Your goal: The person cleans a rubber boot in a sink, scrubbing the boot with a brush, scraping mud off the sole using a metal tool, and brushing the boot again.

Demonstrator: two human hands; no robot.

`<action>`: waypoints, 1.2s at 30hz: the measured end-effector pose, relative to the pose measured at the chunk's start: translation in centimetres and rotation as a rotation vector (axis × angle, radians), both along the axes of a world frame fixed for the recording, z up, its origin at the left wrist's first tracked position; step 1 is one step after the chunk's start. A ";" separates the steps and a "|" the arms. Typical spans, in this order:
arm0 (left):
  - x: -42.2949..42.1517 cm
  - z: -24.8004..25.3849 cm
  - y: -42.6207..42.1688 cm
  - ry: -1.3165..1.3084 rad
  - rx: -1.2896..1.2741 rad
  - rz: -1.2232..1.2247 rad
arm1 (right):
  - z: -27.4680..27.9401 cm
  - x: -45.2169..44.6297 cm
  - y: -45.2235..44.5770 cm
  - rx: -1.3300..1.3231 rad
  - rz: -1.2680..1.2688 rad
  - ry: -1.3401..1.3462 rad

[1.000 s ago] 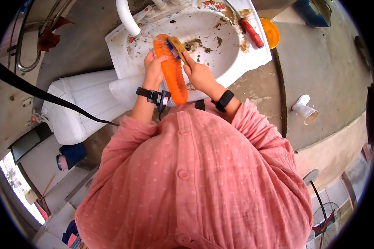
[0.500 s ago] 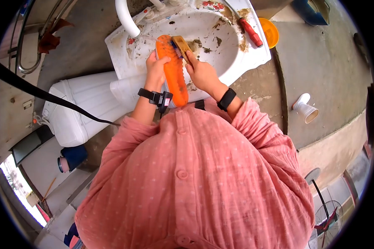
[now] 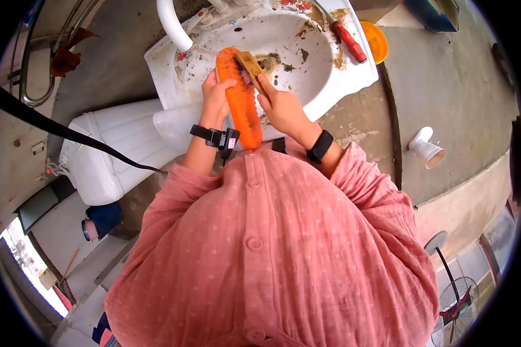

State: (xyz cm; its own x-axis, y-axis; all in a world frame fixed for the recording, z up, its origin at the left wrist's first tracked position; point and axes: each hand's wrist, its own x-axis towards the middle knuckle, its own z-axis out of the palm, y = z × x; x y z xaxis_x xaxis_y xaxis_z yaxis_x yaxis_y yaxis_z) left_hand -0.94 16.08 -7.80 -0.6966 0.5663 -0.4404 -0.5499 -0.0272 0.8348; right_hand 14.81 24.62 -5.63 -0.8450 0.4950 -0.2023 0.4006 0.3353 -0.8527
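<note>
My left hand (image 3: 216, 97) grips the side of a shoe (image 3: 240, 107) whose orange sole faces up, its thumb lying on the sole. Dark dirt spots mark the sole, and a thin pale edge shows on its left. In my right hand (image 3: 282, 109) is a wooden scrubbing brush (image 3: 250, 68), held by its handle end. Its bristles touch the right edge of the sole near the far end. Both hands are over the near side of a white sink (image 3: 312, 107) smeared with mud. The shoe's underside is hidden.
A white faucet (image 3: 175, 26) curves over the sink's left side. On the right rim lies a red-handled tool (image 3: 350, 43), beside a yellow basin (image 3: 376, 43). A white boot (image 3: 427, 149) lies on the floor at right. A fan (image 3: 457, 306) stands lower right.
My right hand and the brush have shifted slightly left and up along the sole. My left hand and the shoe have barely moved.
</note>
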 end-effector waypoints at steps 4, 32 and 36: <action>-0.3 0.0 -0.1 -0.049 0.031 -0.039 | -1.2 -0.6 1.2 -0.051 -0.040 -0.029; 0.1 0.3 0.0 0.041 0.089 -0.005 | -3.3 -3.5 1.2 -0.150 -0.059 0.367; 0.0 0.7 -0.2 0.055 0.059 0.043 | -4.4 -3.8 -1.2 -0.021 -0.018 0.310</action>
State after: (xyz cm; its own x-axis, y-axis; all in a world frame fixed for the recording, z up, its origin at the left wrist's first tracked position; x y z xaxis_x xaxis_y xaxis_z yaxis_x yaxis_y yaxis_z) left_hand -0.96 15.84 -7.10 -0.7428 0.5594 -0.3679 -0.5008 -0.0995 0.8598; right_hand 10.99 23.47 -10.06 -0.8594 0.5086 0.0531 0.1261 0.3115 -0.9419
